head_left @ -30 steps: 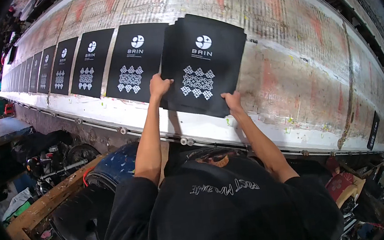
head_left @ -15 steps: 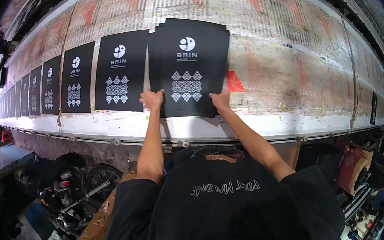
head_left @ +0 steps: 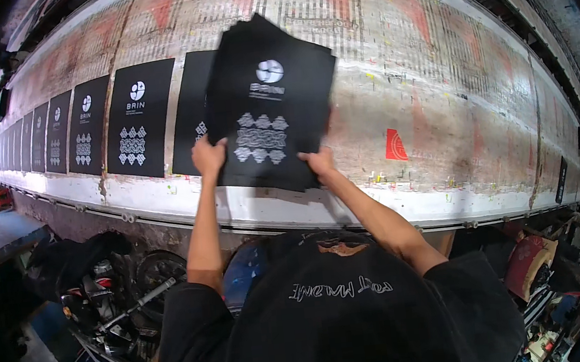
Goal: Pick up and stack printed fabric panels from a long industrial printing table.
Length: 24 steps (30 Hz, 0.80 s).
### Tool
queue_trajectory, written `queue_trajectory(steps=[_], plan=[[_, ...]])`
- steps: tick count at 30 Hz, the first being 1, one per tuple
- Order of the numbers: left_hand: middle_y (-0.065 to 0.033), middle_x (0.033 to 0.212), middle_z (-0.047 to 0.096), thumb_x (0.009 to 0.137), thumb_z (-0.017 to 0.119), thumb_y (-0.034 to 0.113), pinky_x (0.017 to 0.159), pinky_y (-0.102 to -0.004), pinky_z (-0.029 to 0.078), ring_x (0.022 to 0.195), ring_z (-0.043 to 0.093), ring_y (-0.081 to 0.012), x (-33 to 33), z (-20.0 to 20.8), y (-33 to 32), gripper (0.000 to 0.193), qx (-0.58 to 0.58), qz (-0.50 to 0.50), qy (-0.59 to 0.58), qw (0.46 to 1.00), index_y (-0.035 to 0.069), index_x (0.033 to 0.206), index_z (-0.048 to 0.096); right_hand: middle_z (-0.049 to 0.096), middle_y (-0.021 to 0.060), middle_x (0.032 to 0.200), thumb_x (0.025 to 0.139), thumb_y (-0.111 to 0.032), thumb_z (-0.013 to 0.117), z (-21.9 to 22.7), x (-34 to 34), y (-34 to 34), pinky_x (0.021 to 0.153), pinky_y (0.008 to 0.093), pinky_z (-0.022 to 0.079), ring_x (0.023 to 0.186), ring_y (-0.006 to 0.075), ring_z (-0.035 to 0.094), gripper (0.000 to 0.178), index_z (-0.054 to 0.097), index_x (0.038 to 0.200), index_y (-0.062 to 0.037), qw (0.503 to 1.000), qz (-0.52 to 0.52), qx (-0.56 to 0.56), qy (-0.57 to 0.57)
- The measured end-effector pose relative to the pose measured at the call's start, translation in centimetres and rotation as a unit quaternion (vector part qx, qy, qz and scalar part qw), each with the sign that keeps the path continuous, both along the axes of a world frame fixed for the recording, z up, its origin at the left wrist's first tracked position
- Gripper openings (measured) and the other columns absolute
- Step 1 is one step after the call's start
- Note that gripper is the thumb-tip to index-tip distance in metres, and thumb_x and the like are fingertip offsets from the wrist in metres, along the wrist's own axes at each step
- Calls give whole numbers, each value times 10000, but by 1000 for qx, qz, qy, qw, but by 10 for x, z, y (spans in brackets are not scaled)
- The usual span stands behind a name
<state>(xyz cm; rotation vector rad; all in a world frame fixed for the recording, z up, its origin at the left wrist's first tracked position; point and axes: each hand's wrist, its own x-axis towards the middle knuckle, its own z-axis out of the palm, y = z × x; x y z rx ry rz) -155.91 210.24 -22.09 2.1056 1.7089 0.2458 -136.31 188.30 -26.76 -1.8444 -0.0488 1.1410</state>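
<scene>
Black stack [head_left: 276, 115], white print, edges fanned

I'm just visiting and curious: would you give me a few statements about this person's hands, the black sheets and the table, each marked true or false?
1. The left hand and right hand both hold the stack of black sheets. True.
2. The row of printed sheets lies to the right of the stack. False: it lies to the left.
3. The stack hides part of the nearest sheet in the row. True.
4. The prints are yellow. False: they are white.
5. A red patch shows on the table, right of the stack. True.
</scene>
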Motion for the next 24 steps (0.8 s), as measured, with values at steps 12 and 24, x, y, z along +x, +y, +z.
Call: queue_trajectory(steps=[12,24], plan=[[-225,1188,574,658,811,274,891,-404,489,1001,611,-309,-84,-45,136,701,-176,192,-73,963,-101,1180,532,650,242,1031,647,-194,751,0,-90,136,824,392,506,966,353,637,461,632,1007,68,990,-44,-115,-62],[-122,1127,646,738,708,66,912,-352,475,1024,615,-245,-38,-19,20,544,-483,152,-241,828,-24,1248,543,666,147,1033,677,-104,693,8,27,29,857,343,486,953,230,629,542,561,1186,28,969,228,84,42]])
